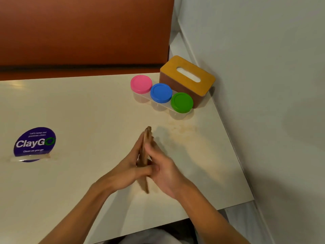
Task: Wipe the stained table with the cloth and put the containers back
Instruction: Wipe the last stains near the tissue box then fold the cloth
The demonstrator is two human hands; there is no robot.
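Note:
A folded brown cloth (145, 143) stands on edge, pressed flat between my left hand (131, 164) and my right hand (162, 166) above the middle of the cream table (79, 106). A faint brownish stain (182, 128) marks the table just beyond my right hand. Three clear containers sit in a row at the back right: one with a pink lid (141, 84), one with a blue lid (161, 92), one with a green lid (181, 102). They share a clear holder.
A tissue box with a yellow wooden lid (187, 76) stands behind the containers, against the grey wall (263, 85). A purple round "ClayGo" sign (34, 142) stands at the left. An orange-brown seat back (84, 32) lies beyond the far edge.

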